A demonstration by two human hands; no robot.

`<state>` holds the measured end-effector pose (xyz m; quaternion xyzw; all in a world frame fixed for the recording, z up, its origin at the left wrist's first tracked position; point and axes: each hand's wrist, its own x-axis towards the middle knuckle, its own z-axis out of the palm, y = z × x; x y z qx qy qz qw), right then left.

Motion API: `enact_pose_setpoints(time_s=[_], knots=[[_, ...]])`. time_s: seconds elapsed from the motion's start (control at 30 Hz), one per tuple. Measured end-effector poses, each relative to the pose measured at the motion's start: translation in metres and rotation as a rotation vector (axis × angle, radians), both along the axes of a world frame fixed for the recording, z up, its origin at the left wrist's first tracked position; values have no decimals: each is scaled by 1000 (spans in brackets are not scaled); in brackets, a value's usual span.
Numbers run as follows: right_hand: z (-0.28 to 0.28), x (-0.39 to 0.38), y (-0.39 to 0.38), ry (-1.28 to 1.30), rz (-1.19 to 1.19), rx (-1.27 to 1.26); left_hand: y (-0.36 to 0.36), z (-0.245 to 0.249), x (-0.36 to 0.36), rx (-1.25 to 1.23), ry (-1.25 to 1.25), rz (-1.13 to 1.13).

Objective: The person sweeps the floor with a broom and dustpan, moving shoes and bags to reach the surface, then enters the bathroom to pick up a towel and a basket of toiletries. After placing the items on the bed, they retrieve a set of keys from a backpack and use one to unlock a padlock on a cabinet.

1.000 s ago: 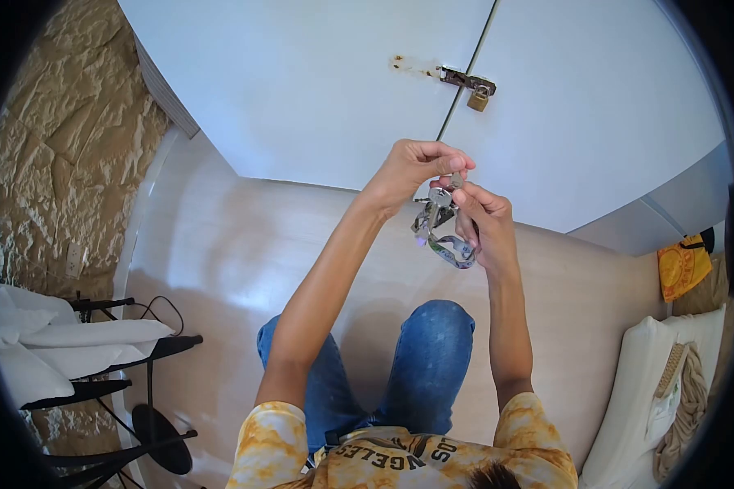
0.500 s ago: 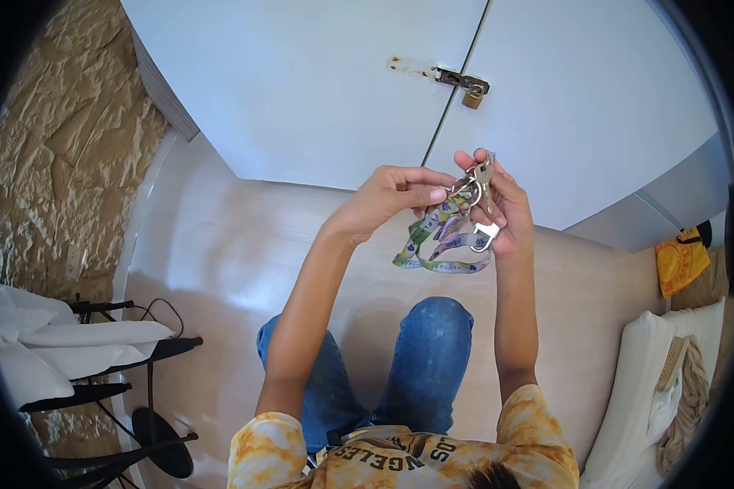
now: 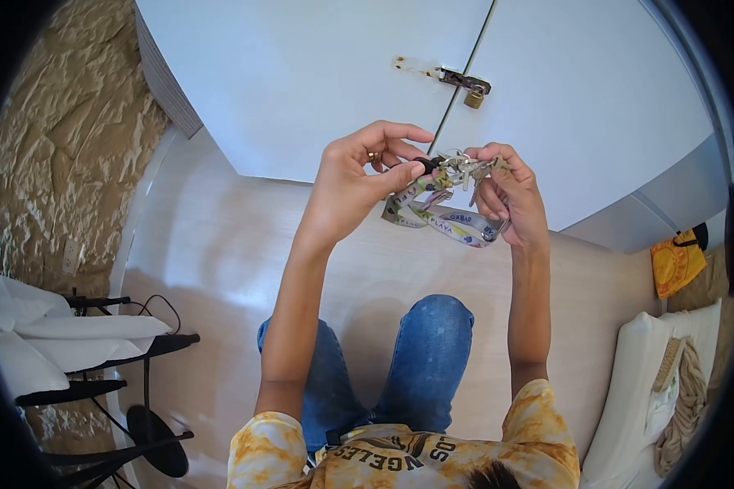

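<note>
A bunch of metal keys on a ring hangs between my hands, in front of the cabinet doors. My right hand is closed around some of the keys, pinching one between thumb and fingers. My left hand, with a ring on one finger, holds a small black piece at the upper end of the printed lanyard with its thumb; its index finger is stretched out. The lanyard loops down below the keys. Beyond my hands, a brass padlock hangs from a rusty latch across the door seam.
White cabinet doors stand ahead above a pale floor. To the left are a rough stone wall and a black stand with white cloth. A yellow bag and a white cushion lie at right.
My left hand has moved up and left, its fingers spreading, and now holds the black piece. My right hand has turned and shifted right slightly, with the keys spread between both hands.
</note>
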<state>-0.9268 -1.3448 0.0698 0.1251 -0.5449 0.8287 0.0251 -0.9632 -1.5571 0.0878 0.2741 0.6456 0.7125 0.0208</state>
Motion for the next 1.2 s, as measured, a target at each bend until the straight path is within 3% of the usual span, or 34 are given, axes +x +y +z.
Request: enact_pose_setpoints(time_s=[0.07,0.27,0.37,0.47,0.7,0.8,0.87,1.0,1.1,1.2], knots=[[1,0,-1,54,-17,50,0,2,2,-59,190,95],[-1,-11,-1,360,-15,137,0,11,11,-30,260,148],[5,-13,0,440,-54,212,-5,7,7,-177,534,278],[19,-9,0,535,-179,479,-8,9,4,-164,760,378],[49,4,-6,929,-370,1064,-9,5,2,-176,929,563],[53,8,-6,1078,-435,1234,-9,0,-5,-146,985,583],[52,6,-5,1146,-480,1218,-10,-2,-9,-134,1006,570],[38,2,-10,1025,-515,987,-3,-4,-9,-68,669,329],[19,-2,-15,687,-477,732,-2,-7,-5,-185,308,113],[16,2,-14,340,-430,773,9,-14,-2,-234,92,-7]])
